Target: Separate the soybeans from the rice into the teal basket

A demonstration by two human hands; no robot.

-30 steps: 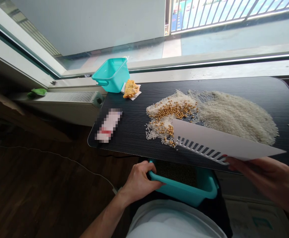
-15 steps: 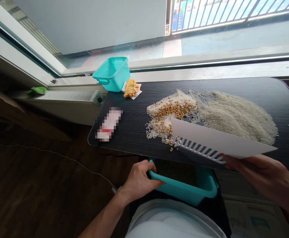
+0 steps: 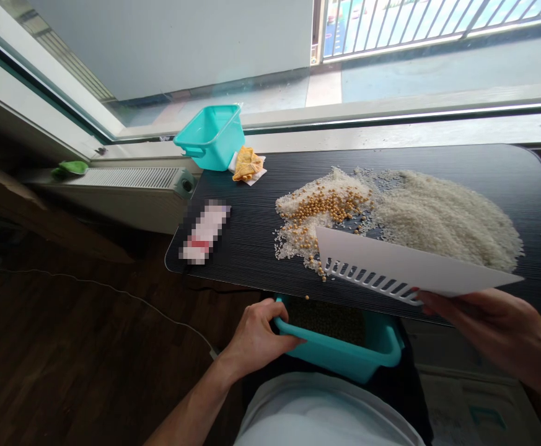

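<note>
White slotted scoop (image 3: 404, 263) is being pinched by the right hand (image 3: 493, 322), fingers partly hidden underneath, and is being held near the front edge of the table (image 3: 251, 235). Beans and rice (image 3: 323, 204) are being partly covered by its left end. Contents of the teal bin (image 3: 339, 349) are being shadowed, hard to identify; its rim is being gripped by the left hand (image 3: 258, 331). Pink-red item (image 3: 205, 229), left front corner, is being masked by pixelation, print unreadable. Slanted slots are being shown along the scoop's near edge.
</note>
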